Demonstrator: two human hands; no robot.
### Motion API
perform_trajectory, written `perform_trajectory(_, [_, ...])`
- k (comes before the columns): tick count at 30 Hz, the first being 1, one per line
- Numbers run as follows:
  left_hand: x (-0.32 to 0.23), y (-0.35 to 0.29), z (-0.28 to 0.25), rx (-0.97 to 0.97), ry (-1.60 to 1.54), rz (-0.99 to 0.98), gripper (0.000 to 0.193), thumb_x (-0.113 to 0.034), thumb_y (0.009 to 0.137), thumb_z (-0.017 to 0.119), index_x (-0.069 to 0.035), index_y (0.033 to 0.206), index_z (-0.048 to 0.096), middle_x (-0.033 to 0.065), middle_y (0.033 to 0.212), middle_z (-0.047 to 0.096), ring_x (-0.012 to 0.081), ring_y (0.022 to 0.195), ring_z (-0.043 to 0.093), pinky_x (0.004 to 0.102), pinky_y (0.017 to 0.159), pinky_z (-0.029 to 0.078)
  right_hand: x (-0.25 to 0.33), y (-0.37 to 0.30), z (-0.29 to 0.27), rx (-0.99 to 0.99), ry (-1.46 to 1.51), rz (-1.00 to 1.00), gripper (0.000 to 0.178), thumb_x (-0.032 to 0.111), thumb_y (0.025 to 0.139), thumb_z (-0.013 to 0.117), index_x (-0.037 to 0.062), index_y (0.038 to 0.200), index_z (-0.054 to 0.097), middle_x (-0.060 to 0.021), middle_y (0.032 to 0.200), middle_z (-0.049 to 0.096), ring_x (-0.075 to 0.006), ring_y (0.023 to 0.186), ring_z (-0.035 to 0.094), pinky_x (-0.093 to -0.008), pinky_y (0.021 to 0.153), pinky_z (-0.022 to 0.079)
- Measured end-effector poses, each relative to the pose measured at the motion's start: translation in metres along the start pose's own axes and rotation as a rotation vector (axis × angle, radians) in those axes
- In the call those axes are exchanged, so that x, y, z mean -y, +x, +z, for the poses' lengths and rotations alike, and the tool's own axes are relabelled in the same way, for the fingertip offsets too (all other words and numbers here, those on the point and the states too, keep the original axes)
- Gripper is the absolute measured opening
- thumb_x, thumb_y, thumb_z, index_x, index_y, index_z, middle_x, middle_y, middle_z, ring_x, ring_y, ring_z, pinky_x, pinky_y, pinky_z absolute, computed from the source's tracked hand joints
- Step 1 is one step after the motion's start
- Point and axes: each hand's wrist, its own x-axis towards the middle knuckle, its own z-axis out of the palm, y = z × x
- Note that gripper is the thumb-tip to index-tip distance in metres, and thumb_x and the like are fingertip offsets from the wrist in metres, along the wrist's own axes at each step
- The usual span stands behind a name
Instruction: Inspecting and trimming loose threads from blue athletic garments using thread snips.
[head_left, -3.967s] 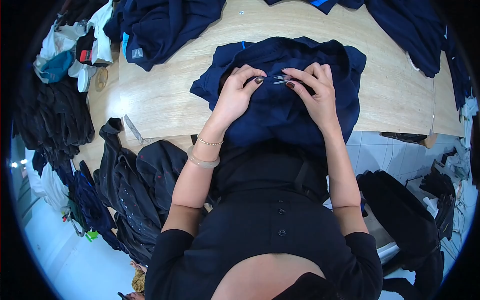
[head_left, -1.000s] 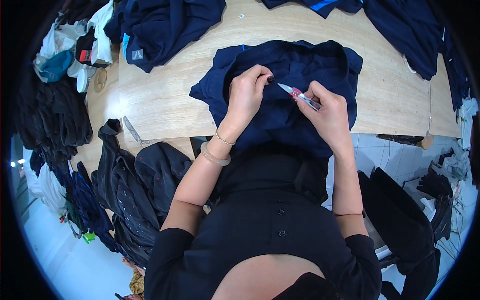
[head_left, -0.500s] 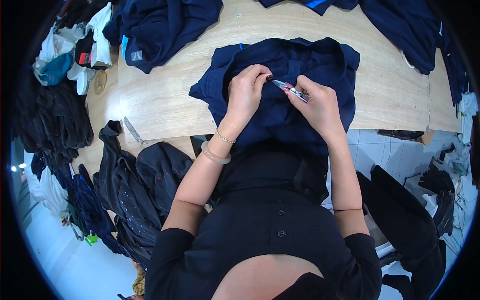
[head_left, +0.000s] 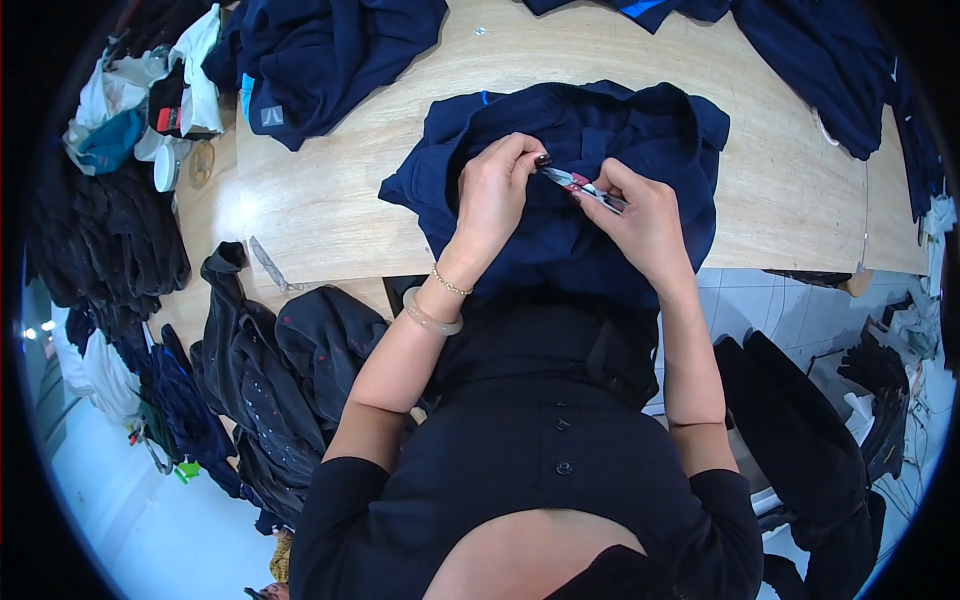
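Observation:
A dark navy garment (head_left: 570,250) lies bunched on the table at the edge nearest me, its wide opening spread upward. My right hand (head_left: 640,215) is closed around small thread snips (head_left: 580,183) with metal blades and a reddish part, their tips pointing left. My left hand (head_left: 492,190) pinches with thumb and fingertips at the garment, right where the blade tips reach. Whether a thread lies between those fingertips is too small to make out. A bracelet and a pale bangle (head_left: 432,315) circle my left wrist and forearm.
More navy garments lie on the wooden table (head_left: 330,210) at the far left (head_left: 330,60) and far right (head_left: 820,70). Dark speckled clothing (head_left: 265,370) hangs at my left. A white round container (head_left: 167,165) stands by piled cloth. A black-covered chair (head_left: 800,420) is at the right.
The hands and garment sit slightly lower in the picture, as does the table. The snips have turned a little and stay against the left fingertips. Both grips are kept.

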Motion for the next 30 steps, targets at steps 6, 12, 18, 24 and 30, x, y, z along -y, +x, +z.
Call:
perform_trajectory(6, [-0.003,0.004,-0.004,-0.060,-0.062,0.025,0.002,-0.001,0.087,0.060,0.000,0.088,0.061,0.0109,0.079,0.061,0.0238,0.067,0.062,0.0301,0.061,0.048,-0.010,-0.002,0.000,-0.015,0.052,0.006,0.020,0.008,0.080,0.073,0.0030,0.077,0.054,-0.0072,0.063,0.060,-0.0131,0.056,0.058,-0.0265,0.052,0.041])
perform_trajectory(12, [0.002,-0.002,-0.008,-0.037,-0.221,-0.014,0.008,0.001,0.084,0.063,0.000,0.092,0.060,0.0081,0.080,0.058,0.0168,0.070,0.059,0.0273,0.064,0.047,-0.043,-0.006,0.003,-0.173,0.725,0.184,0.010,0.007,0.090,0.065,0.0032,0.087,0.056,0.0025,0.078,0.064,-0.0008,0.063,0.049,-0.0177,0.053,0.036])
perform_trajectory(18, [-0.005,-0.009,-0.012,0.120,0.029,0.154,0.031,-0.006,0.070,0.079,-0.005,0.096,0.063,0.0057,0.097,0.054,0.0225,0.083,0.056,0.0308,0.069,0.048,-0.053,-0.012,0.008,-0.155,0.800,0.225,0.010,0.011,0.091,0.065,0.0070,0.088,0.056,0.0028,0.079,0.064,0.0033,0.058,0.040,-0.0151,0.049,0.023])
perform_trajectory(24, [-0.006,-0.010,-0.014,0.093,0.215,0.268,0.037,-0.010,0.069,0.080,-0.006,0.102,0.064,0.0056,0.103,0.054,0.0229,0.094,0.054,0.0306,0.080,0.046,-0.031,-0.009,0.015,-0.287,0.795,0.083,0.015,0.009,0.088,0.069,0.0035,0.088,0.055,0.0013,0.087,0.064,-0.0030,0.062,0.045,-0.0213,0.052,0.035])
perform_trajectory(30, [-0.008,-0.015,-0.016,0.082,0.251,0.212,0.043,-0.017,0.066,0.083,-0.009,0.103,0.063,0.0043,0.100,0.055,0.0257,0.099,0.051,0.0380,0.088,0.040,-0.007,-0.001,0.004,-0.186,-0.228,-0.177,0.020,0.016,0.078,0.074,0.0057,0.083,0.057,-0.0057,0.073,0.053,-0.0238,0.070,0.052,-0.0334,0.061,0.043])
